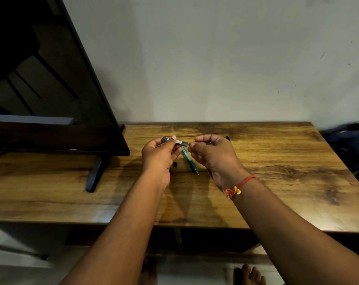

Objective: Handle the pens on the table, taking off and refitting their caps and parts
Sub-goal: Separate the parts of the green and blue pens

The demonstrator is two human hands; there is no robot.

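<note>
My left hand [161, 153] pinches a dark pen barrel [179, 142] with a white label, held level above the table. My right hand [213, 153] is curled at the barrel's right end, its fingertips pinching a thin part there that I cannot make out. A dark tip [228, 138] sticks out behind the right hand's knuckles. Below, between the hands, a teal pen [190, 160] lies on the wooden table [277, 171] with its point toward me. A small black piece [175, 164] lies on the table just left of the teal pen.
A black TV screen [51, 89] on a stand foot [94, 173] fills the left side of the table. A grey wall runs behind. A dark bag [351, 145] sits past the table's right edge. Bare feet [250, 274] show below the front edge.
</note>
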